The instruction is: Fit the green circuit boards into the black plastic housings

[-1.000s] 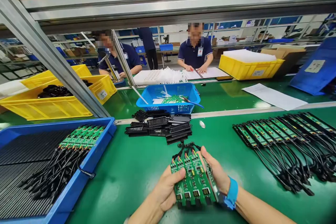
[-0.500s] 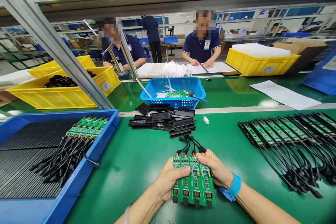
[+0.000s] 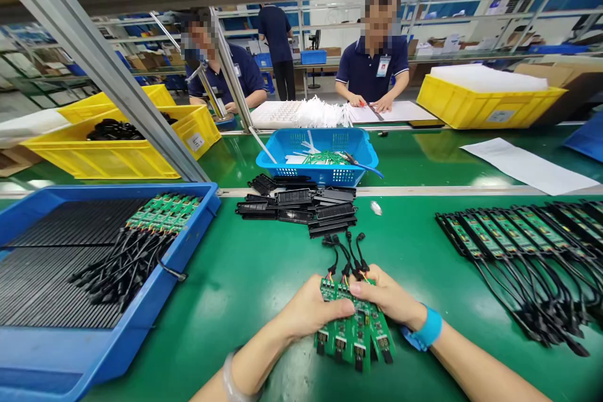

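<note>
My left hand [image 3: 308,309] grips a panel of green circuit boards [image 3: 338,330] from the left, its thumb across the front. On the right, my right hand [image 3: 392,301] pinches the top of the rightmost board [image 3: 380,331], which tilts away from the others with a narrow gap at its lower end. Each board carries a small digit display and a black piece at the bottom edge. Short black cables [image 3: 346,254] with plugs run from the top toward the far side. Fingers behind the boards are hidden.
Black plastic housings [image 3: 294,198] lie piled ahead, before a blue basket [image 3: 365,157] of green and white scraps. A blue tray [image 3: 141,342] with cabled boards is left. Housings with boards fitted [image 3: 499,232] line the right. Co-workers [image 3: 374,69] sit across the bench.
The rightmost board has swung out at an angle from the panel, where before it lay in line. My right thumb has shifted inward over the boards. The camera view has shifted slightly.
</note>
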Available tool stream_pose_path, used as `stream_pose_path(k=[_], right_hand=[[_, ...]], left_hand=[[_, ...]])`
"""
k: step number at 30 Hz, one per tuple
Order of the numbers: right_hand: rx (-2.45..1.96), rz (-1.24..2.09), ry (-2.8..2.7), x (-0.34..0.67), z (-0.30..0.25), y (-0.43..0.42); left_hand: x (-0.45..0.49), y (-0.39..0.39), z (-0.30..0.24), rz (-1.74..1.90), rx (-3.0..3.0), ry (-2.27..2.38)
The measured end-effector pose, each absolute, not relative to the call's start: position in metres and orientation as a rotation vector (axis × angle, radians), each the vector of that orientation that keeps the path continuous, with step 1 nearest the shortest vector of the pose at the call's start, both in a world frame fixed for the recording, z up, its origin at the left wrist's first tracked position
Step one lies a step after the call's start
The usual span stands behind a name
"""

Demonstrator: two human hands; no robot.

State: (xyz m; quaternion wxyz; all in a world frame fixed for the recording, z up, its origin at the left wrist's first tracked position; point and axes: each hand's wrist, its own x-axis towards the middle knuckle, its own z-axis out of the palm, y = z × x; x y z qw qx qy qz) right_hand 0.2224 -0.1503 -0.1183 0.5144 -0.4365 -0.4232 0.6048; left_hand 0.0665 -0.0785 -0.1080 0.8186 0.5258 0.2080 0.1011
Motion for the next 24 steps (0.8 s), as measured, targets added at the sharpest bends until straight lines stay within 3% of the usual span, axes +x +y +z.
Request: stream_pose_path(k=[8,17,24], right_hand=[[-0.936,1.415,-0.889,0.207,-0.117,-0.156],[-1.084,1.476,-0.961,0.222,-0.117,-0.15],[-1.012,1.407,-0.644,0.206,-0.123,-0.153]], left_hand=[[0.071,-0.092,-0.105,0.243,0.742,0.384],[0.063,-0.076,-0.105,0.251,1.586,0.469],[0.065,-0.083,-0.118,0.189,1.125,0.402]])
